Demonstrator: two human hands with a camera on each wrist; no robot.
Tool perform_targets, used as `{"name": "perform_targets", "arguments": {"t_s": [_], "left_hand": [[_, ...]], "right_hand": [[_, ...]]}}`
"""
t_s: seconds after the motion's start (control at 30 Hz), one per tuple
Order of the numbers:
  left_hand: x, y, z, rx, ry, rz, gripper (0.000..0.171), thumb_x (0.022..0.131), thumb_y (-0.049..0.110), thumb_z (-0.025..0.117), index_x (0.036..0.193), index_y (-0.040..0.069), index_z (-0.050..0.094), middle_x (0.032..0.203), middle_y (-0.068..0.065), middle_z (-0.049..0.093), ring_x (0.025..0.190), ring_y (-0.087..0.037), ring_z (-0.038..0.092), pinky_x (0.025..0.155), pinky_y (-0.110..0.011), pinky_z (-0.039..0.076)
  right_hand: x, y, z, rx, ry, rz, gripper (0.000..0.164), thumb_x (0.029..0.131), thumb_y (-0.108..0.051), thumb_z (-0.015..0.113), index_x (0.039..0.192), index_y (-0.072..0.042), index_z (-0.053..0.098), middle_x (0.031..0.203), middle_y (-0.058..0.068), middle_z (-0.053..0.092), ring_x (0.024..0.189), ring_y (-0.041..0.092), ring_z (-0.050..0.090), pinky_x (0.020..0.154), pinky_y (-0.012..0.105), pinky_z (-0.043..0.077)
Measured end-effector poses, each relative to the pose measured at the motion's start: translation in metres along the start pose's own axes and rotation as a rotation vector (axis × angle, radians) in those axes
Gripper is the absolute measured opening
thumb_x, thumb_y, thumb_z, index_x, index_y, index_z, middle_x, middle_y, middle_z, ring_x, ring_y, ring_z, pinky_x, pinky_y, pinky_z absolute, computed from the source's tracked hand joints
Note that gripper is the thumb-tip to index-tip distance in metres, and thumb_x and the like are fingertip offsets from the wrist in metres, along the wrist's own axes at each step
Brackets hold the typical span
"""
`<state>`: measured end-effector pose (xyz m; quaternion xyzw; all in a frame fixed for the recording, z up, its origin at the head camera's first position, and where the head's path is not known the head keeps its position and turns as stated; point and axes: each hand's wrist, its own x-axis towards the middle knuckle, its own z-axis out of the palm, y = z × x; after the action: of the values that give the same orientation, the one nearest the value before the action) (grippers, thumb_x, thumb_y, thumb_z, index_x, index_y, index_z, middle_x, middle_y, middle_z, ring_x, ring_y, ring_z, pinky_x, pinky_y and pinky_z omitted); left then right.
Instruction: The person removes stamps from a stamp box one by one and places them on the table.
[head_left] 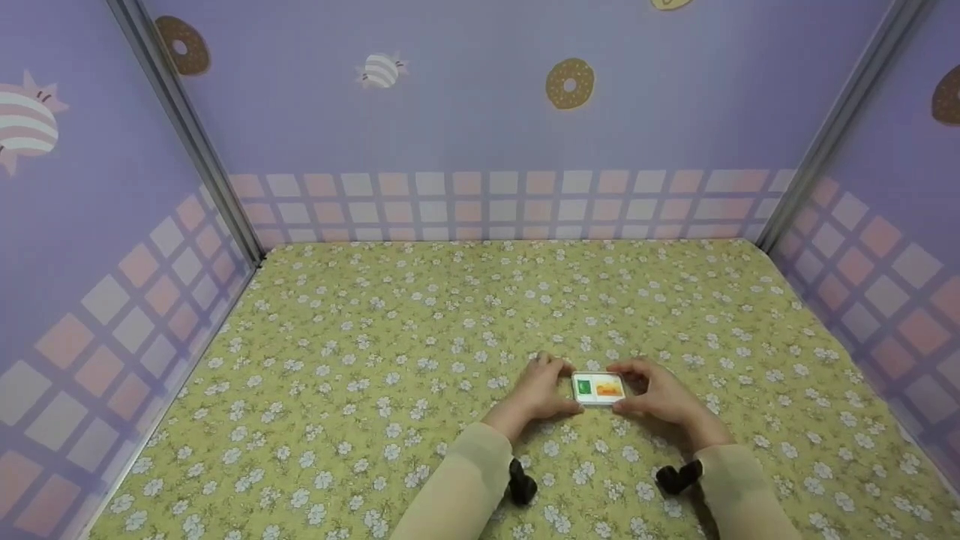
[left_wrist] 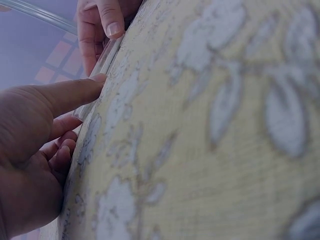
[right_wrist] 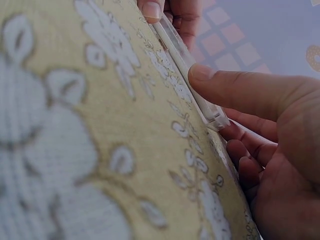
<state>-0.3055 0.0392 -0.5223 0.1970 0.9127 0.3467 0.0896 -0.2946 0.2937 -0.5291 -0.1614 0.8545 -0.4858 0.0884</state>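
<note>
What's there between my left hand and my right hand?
A flat rectangular case with green and orange patches lies between your left hand and right hand, each holding one end; the head view shows it.

- from my station i read the flat case (head_left: 598,389) as clear, hard plastic, smooth and glossy along its see-through edge.
- the table cover (head_left: 390,315) looks to me like printed cloth, matt, with a fine woven grain that i catch up close in both wrist views.
- i see smooth printed wall panels (head_left: 480,142) with a low sheen; paper or plastic, i can't tell.
- the corner posts (head_left: 832,120) look like bare metal, dull-finished.
- i take the sleeves (head_left: 457,487) for soft, matt cloth.
- the dark wrist pieces (head_left: 523,486) look like plastic to me.
</note>
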Motion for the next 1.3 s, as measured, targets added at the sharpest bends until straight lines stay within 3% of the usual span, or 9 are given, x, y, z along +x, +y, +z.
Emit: {"name": "perform_targets", "arguments": {"t_s": [0.5, 0.8, 1.13, 1.3], "left_hand": [[0.001, 0.000, 0.000, -0.009, -0.009, -0.009, 0.065, 0.078, 0.032, 0.090, 0.134, 0.012, 0.064, 0.125, -0.007, 0.052, 0.115, -0.024, 0.051, 0.102, -0.040, 0.046], [0.001, 0.000, -0.001, 0.012, -0.010, 0.004, 0.065, 0.079, 0.034, 0.090, 0.134, 0.012, 0.063, 0.125, -0.007, 0.052, 0.116, -0.025, 0.052, 0.103, -0.039, 0.046], [0.001, -0.001, 0.000, -0.005, -0.018, 0.003, 0.064, 0.080, 0.033, 0.089, 0.134, 0.012, 0.063, 0.128, -0.008, 0.051, 0.120, -0.027, 0.051, 0.105, -0.041, 0.046], [0.000, 0.000, -0.002, -0.033, -0.037, -0.013, 0.062, 0.083, 0.033, 0.088, 0.135, 0.013, 0.062, 0.129, -0.007, 0.050, 0.120, -0.025, 0.048, 0.106, -0.042, 0.045]], "right_hand": [[-0.001, 0.000, -0.006, 0.013, 0.020, 0.021, 0.065, 0.079, -0.009, 0.087, 0.138, 0.001, 0.060, 0.127, 0.024, 0.061, 0.105, 0.025, 0.059, 0.088, 0.026, 0.047], [-0.007, -0.003, -0.015, 0.019, 0.024, 0.081, 0.069, 0.079, -0.010, 0.086, 0.142, -0.001, 0.058, 0.131, 0.022, 0.063, 0.112, 0.028, 0.061, 0.092, 0.029, 0.048], [-0.014, 0.000, -0.030, -0.063, 0.036, 0.098, 0.068, 0.082, -0.011, 0.085, 0.143, 0.000, 0.057, 0.130, 0.025, 0.063, 0.113, 0.031, 0.061, 0.091, 0.033, 0.048], [-0.019, 0.004, -0.041, -0.053, 0.034, 0.116, 0.069, 0.083, -0.015, 0.086, 0.144, -0.001, 0.057, 0.133, 0.025, 0.062, 0.114, 0.029, 0.061, 0.089, 0.027, 0.051]]}}
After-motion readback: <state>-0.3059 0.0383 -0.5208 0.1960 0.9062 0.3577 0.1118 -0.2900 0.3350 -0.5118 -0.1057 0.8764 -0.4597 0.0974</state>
